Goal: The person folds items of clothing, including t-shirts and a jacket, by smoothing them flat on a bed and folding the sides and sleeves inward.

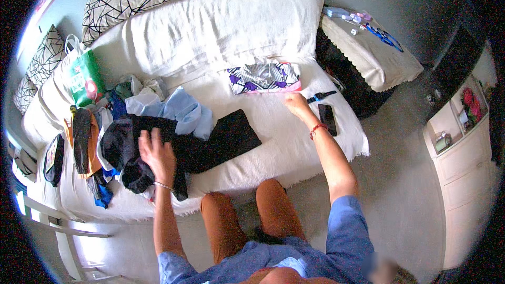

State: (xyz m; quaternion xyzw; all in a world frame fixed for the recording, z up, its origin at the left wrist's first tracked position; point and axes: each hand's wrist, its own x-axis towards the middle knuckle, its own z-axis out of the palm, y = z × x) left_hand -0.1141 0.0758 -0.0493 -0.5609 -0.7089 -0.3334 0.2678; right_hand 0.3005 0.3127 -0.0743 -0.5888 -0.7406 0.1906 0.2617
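My left hand [158,156], slightly blurred, is over a heap of dark clothes at the left of the couch, fingers spread; whether it touches the cloth I cannot tell. Black trousers or a similar black garment [232,138] stretch from the heap to the right. A light blue garment [183,108] lies behind them. My right hand [298,104] has its fingers curled near the front edge of a folded patterned cloth [264,79] in purple, white and pink; whether anything is in it is hidden. Beside this hand lie a black wristwatch [322,96] and a dark smartphone [327,119].
The couch bears a white cover [236,23]. A green and white bag [85,79] stands at its left, near hanging clothes [85,142]. A cloth-covered side table [378,65] with small items is at the back right, a drawer cabinet [465,181] at the far right.
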